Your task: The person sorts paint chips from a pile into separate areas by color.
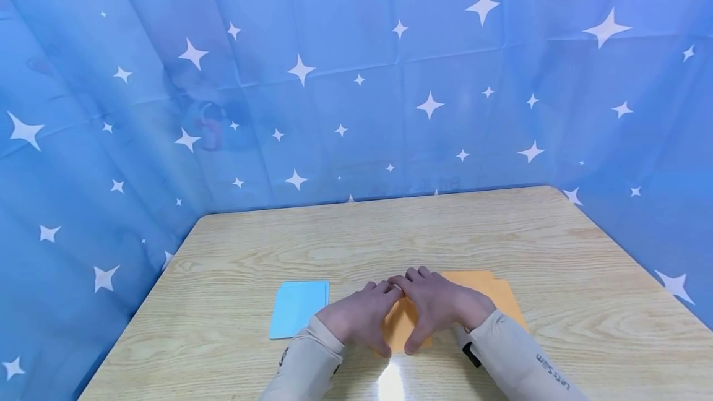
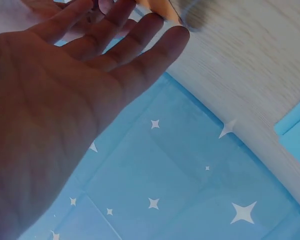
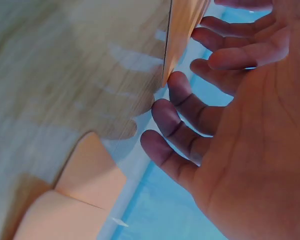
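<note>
Orange paper (image 1: 490, 293) lies under both spread hands (image 1: 403, 314), bare table (image 1: 390, 234) beyond its edges

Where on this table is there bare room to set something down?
The far half of the table, between the star curtain and the hands, is bare wood. So is the right side beyond the orange paper, and the left strip beside the blue paper stack. The near middle is crowded: left hand and right hand press on the orange paper.
</note>
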Demonstrator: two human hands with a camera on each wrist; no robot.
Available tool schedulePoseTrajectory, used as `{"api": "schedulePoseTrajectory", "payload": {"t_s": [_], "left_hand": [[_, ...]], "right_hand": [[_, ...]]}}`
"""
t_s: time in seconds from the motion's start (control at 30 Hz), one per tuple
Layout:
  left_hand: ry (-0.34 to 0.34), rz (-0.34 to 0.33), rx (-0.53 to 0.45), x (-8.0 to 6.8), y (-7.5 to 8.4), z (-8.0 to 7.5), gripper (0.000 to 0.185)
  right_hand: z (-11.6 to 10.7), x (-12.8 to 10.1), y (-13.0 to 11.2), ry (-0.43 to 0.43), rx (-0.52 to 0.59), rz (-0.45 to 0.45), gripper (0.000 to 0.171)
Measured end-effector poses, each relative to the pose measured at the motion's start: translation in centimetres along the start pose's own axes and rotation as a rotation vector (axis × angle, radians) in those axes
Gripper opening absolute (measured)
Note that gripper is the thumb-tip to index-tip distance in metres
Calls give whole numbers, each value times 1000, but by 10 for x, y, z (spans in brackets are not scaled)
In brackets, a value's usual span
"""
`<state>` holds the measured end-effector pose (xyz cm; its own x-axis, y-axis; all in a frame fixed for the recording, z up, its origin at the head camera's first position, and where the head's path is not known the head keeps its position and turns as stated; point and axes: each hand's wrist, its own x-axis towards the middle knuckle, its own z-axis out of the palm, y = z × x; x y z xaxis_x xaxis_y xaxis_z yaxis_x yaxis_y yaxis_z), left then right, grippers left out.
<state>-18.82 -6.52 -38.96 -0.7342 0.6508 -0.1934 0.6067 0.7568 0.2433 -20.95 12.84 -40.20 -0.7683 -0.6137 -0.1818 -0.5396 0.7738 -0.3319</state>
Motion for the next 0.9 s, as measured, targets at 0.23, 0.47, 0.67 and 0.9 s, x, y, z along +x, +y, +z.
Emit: {"api": "schedulePoseTrajectory", "payload": {"t_s": [0.23, 0.47, 0.67, 0.9], "left_hand": [[-3, -19, -22, 1, 0, 1, 110], [34, -40, 79, 0, 7, 4, 112], [30, -46, 82, -1, 11, 5, 105], [35, -42, 88, 1, 9, 6, 99]], "right_hand": [[-1, -1, -3, 1, 1, 41, 107], [-1, -2, -6, 9, 93, 41, 98], [-1, -2, -10, -5, 155, 1, 84], [0, -3, -13, 8, 113, 13, 69]]}}
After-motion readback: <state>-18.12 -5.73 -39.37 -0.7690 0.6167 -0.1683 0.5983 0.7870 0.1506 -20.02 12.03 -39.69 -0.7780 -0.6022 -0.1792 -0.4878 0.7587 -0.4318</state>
